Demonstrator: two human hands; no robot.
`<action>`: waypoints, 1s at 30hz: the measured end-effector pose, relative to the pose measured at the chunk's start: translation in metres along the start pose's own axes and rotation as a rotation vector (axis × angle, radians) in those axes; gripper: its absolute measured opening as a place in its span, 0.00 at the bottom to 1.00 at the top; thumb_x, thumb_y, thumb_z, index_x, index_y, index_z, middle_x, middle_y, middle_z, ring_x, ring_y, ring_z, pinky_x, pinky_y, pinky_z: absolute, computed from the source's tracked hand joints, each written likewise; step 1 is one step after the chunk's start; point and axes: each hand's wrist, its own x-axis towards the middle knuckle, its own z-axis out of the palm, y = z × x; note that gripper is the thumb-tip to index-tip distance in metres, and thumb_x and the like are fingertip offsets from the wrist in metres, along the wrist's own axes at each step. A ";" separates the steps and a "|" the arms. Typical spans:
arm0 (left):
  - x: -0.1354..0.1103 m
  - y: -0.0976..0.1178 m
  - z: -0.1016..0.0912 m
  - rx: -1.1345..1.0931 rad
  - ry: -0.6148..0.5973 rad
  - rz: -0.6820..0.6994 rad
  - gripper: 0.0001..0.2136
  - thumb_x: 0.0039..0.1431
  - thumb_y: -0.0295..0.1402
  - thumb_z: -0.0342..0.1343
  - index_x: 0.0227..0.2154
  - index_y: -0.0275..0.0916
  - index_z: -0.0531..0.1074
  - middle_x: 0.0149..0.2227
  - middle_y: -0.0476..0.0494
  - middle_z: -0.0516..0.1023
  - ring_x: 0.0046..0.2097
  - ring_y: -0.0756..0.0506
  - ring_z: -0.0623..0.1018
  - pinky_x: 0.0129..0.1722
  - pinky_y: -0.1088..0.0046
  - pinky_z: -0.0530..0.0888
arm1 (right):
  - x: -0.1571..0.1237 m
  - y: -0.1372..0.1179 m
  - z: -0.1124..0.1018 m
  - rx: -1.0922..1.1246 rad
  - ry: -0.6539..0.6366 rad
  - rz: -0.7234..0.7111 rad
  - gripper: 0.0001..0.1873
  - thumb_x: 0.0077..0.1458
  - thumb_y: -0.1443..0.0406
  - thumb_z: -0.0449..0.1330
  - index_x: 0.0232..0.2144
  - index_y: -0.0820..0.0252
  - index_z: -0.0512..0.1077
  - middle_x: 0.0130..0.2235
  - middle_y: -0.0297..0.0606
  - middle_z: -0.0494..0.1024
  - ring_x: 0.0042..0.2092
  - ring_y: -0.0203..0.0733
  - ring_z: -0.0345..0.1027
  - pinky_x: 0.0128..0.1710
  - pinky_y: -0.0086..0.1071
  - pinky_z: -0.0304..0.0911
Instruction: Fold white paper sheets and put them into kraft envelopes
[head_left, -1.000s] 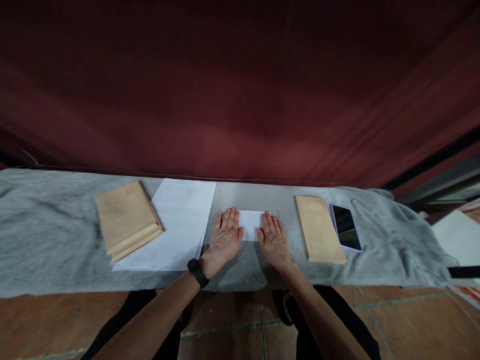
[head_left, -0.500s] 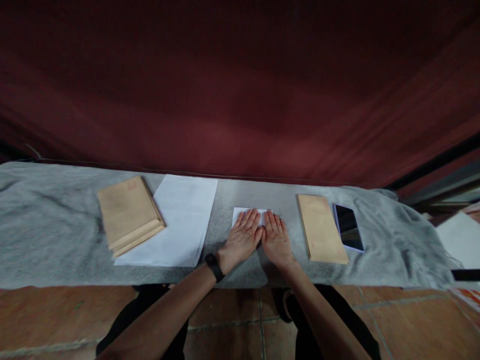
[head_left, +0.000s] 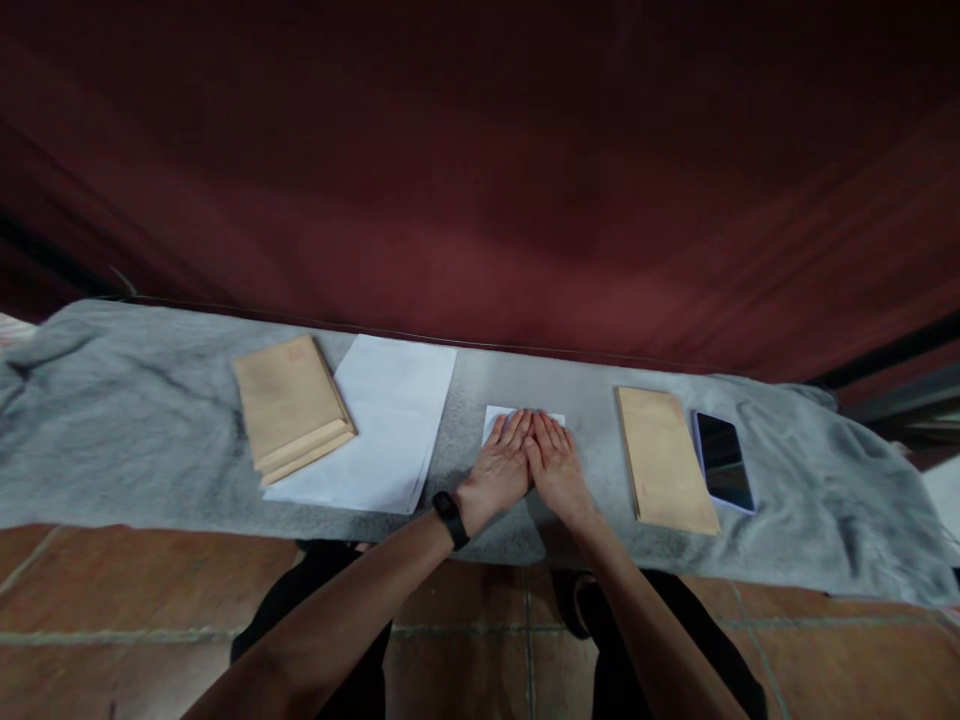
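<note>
Both palms press down on a small white folded sheet of paper [head_left: 493, 415] lying on the grey cloth. My left hand [head_left: 502, 465], with a dark band at the wrist, is flat with outstretched fingers over the paper's left and middle. Touching it, my right hand [head_left: 559, 470] lies flat over the paper's right part. Most of the paper is hidden beneath the two hands; only its far edge and corners show.
A stack of brown envelopes [head_left: 289, 400] overlaps large white sheets [head_left: 397, 420] on the left. To the right lie another brown envelope pile [head_left: 666, 460] and a phone [head_left: 724, 460]. Grey cloth [head_left: 150, 420] covers the narrow surface, against a dark red backing [head_left: 480, 200].
My hands have drawn closer together on the paper, so their fingertips now nearly meet. The camera view has shifted and tilted slightly; the envelopes, sheets and phone stay put.
</note>
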 end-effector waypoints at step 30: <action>-0.024 0.000 0.001 -0.093 0.009 -0.163 0.27 0.71 0.39 0.37 0.69 0.34 0.55 0.71 0.37 0.54 0.73 0.40 0.50 0.70 0.48 0.46 | -0.008 0.003 0.005 -0.247 -0.004 0.038 0.30 0.71 0.60 0.36 0.69 0.64 0.55 0.71 0.46 0.54 0.71 0.53 0.48 0.69 0.51 0.41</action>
